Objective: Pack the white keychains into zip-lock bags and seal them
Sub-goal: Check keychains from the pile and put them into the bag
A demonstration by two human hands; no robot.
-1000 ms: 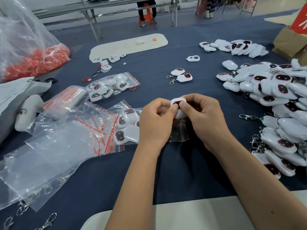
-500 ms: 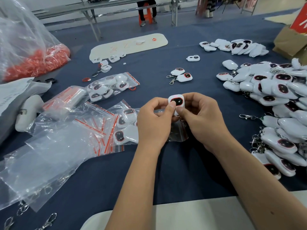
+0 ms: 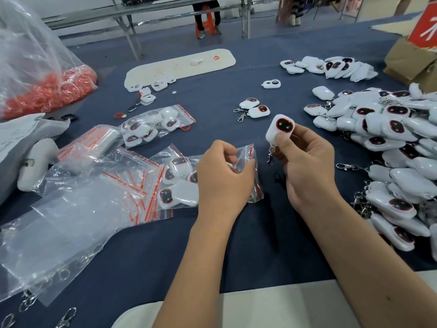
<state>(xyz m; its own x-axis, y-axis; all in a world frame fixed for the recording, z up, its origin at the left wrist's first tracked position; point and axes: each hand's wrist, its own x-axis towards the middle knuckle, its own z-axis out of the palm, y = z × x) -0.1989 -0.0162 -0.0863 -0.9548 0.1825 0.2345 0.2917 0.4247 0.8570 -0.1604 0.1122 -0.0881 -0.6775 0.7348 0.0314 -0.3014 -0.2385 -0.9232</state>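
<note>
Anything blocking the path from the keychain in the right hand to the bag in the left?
Nothing visible. The right hand holds the keychain up beside the zip-lock bag pinched by the left hand, with only open air between. Whether the bag's mouth is open is unclear.

1. The right hand (image 3: 307,166) holds a keychain (image 3: 280,130) up above the table (image 3: 236,245), right of the left hand (image 3: 224,178).
2. The left hand pinches a bag (image 3: 248,159) lying on the table just in front of it.
3. Left of that bag lies a pile of bags (image 3: 123,183), with what seem to be keychains in one of them.
4. Behind the pile sits a filled bag (image 3: 156,125).
5. A heap of keychains (image 3: 390,147) covers the table's right side.
6. Two keychains (image 3: 254,107) lie behind the hands.
</note>
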